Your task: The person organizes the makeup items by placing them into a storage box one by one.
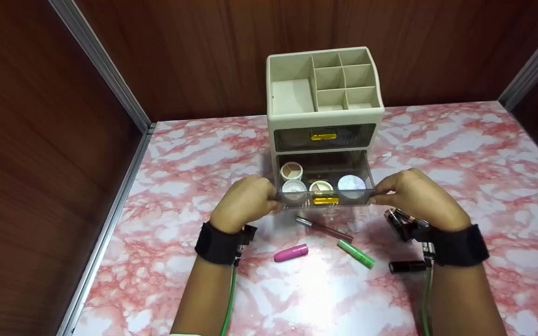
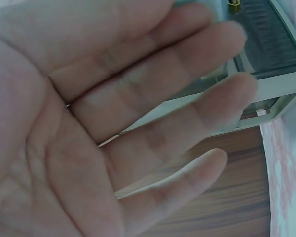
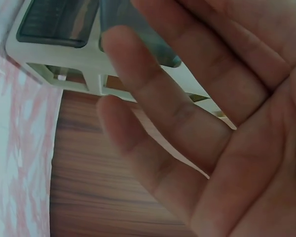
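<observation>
The left hand (image 1: 245, 201) pinches the left front corner of the lower drawer (image 1: 350, 199), its thumb and index finger closed on the edge; the remaining fingers (image 2: 180, 123) extend with small gaps. The right hand (image 1: 416, 198) pinches the opposite front corner between thumb and forefinger, its outer fingers loosely bent and apart. The drawer stands pulled out from the cream organizer (image 1: 326, 116), just below the closed upper drawer (image 1: 295, 141). Inside, a three-part round palette (image 1: 292, 171) lies behind a round white container (image 1: 293, 187); a round cream-toned compact (image 1: 321, 187) sits mid-front, and a pale round case (image 1: 351, 182) rests at right. The organizer's top has one large compartment and six small ones.
</observation>
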Motion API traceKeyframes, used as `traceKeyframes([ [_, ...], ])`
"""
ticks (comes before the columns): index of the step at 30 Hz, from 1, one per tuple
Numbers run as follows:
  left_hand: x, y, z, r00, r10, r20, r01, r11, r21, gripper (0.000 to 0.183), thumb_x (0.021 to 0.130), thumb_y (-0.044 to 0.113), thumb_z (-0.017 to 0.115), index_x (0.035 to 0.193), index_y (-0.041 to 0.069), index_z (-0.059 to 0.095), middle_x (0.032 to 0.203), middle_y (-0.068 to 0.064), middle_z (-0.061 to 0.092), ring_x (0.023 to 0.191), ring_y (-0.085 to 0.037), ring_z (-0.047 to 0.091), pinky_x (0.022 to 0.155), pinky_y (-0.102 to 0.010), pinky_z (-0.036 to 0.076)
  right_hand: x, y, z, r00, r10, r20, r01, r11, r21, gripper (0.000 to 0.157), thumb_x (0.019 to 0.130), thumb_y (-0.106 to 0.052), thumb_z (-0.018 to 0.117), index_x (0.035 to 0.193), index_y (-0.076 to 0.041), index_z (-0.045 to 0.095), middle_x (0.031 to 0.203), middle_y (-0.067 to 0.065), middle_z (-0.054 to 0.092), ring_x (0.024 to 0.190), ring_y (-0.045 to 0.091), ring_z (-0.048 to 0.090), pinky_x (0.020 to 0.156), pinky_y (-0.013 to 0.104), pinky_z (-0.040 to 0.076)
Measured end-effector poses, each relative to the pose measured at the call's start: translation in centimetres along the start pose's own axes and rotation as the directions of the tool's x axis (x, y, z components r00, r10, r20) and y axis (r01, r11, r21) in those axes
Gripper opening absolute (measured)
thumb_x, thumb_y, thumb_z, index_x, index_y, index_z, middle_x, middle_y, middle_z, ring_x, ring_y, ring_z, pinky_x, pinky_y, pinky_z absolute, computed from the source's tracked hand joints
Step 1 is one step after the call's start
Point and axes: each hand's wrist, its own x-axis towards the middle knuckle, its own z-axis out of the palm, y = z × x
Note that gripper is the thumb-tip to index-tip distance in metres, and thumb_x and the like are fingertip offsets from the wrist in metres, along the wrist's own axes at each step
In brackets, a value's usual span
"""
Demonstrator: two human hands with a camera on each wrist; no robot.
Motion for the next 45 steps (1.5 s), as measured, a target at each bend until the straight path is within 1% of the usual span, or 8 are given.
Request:
traceKeyframes([
  [7, 0.8, -0.8, 0.7, 0.997, 0.024, -0.073, -0.023, 1.0, 0.015, 0.029, 0.085, 0.023, 0.072, 0.059, 0.019, 0.062, 0.061, 0.007, 0.056, 0.057, -0.013, 0.051, 0.053, -0.032, 0.043, 0.6, 0.7, 0.6, 0.996, 0.001, -0.093, -0.001, 1.0, 0.003, 0.004, 0.086, -0.017, 0.075, 0.085, -0.018, 0.079, 0.079, -0.009, 0.071, 0.07, 0.007, 0.064, 0.061, 0.027, 0.051],
  [16, 1.7, -1.8, 1.6, 0.977, 0.034, -0.212, -0.026, 0.999, 0.042, 0.031, 0.088, 0.03, 0.073, 0.062, 0.018, 0.06, 0.065, 0.008, 0.061, 0.064, -0.015, 0.061, 0.059, -0.037, 0.05, 1.7, 1.8, 1.7, 0.978, 0.058, -0.201, -0.054, 0.998, 0.028, 0.005, 0.089, -0.02, 0.073, 0.087, -0.018, 0.078, 0.086, -0.005, 0.072, 0.074, 0.011, 0.063, 0.063, 0.029, 0.049],
  [22, 2.5, -2.3, 2.6, 0.954, 0.023, -0.299, -0.008, 0.999, 0.052, 0.023, 0.09, 0.03, 0.07, 0.072, 0.017, 0.068, 0.071, 0.005, 0.065, 0.068, -0.017, 0.064, 0.059, -0.038, 0.052, 2.5, 2.7, 3.0, 0.935, 0.042, -0.351, -0.038, 0.999, 0.017, 0.01, 0.09, -0.018, 0.072, 0.087, -0.009, 0.076, 0.085, 0.003, 0.072, 0.07, 0.015, 0.062, 0.062, 0.028, 0.047],
  [28, 3.0, -2.7, 3.4, 0.916, 0.015, -0.401, 0.008, 0.998, 0.056, 0.027, 0.092, 0.031, 0.068, 0.069, 0.017, 0.066, 0.071, 0.003, 0.066, 0.065, -0.018, 0.065, 0.057, -0.038, 0.052, 3.2, 3.4, 4.1, 0.887, 0.069, -0.457, -0.078, 0.997, 0.0, 0.016, 0.089, -0.022, 0.073, 0.09, -0.006, 0.076, 0.081, 0.006, 0.071, 0.067, 0.019, 0.06, 0.063, 0.037, 0.046],
  [33, 3.2, -2.8, 3.8, 0.891, -0.026, -0.452, 0.06, 0.996, 0.059, 0.03, 0.091, 0.034, 0.069, 0.067, 0.016, 0.064, 0.068, 0.003, 0.063, 0.061, -0.02, 0.064, 0.052, -0.038, 0.049, 3.6, 3.5, 4.6, 0.879, 0.152, -0.452, -0.141, 0.988, 0.058, 0.03, 0.091, -0.032, 0.069, 0.104, -0.006, 0.073, 0.089, 0.01, 0.071, 0.068, 0.023, 0.063, 0.064, 0.041, 0.048],
  [37, 3.4, -2.9, 4.1, 0.876, -0.049, -0.481, 0.098, 0.992, 0.077, 0.031, 0.091, 0.037, 0.069, 0.072, 0.013, 0.066, 0.072, 0.0, 0.065, 0.063, -0.024, 0.065, 0.051, -0.04, 0.05, 3.8, 3.6, 4.7, 0.884, 0.221, -0.411, -0.183, 0.974, 0.132, 0.04, 0.093, -0.036, 0.067, 0.12, -0.006, 0.066, 0.111, 0.015, 0.069, 0.085, 0.031, 0.068, 0.074, 0.048, 0.053],
  [41, 3.7, -3.0, 4.4, 0.857, -0.067, -0.512, 0.116, 0.991, 0.065, 0.03, 0.09, 0.038, 0.07, 0.084, 0.009, 0.07, 0.081, -0.004, 0.068, 0.068, -0.025, 0.067, 0.054, -0.04, 0.052, 4.0, 3.6, 5.0, 0.891, 0.252, -0.379, -0.202, 0.965, 0.167, 0.047, 0.094, -0.039, 0.063, 0.128, -0.006, 0.061, 0.123, 0.016, 0.064, 0.095, 0.034, 0.067, 0.081, 0.052, 0.052],
  [45, 3.9, -3.2, 4.8, 0.844, -0.078, -0.531, 0.112, 0.993, 0.032, 0.034, 0.089, 0.037, 0.07, 0.102, 0.006, 0.07, 0.091, -0.006, 0.07, 0.075, -0.025, 0.068, 0.058, -0.041, 0.053, 4.1, 3.7, 5.1, 0.888, 0.27, -0.372, -0.212, 0.959, 0.191, 0.051, 0.095, -0.043, 0.06, 0.13, -0.006, 0.061, 0.121, 0.018, 0.064, 0.097, 0.035, 0.066, 0.083, 0.053, 0.051],
])
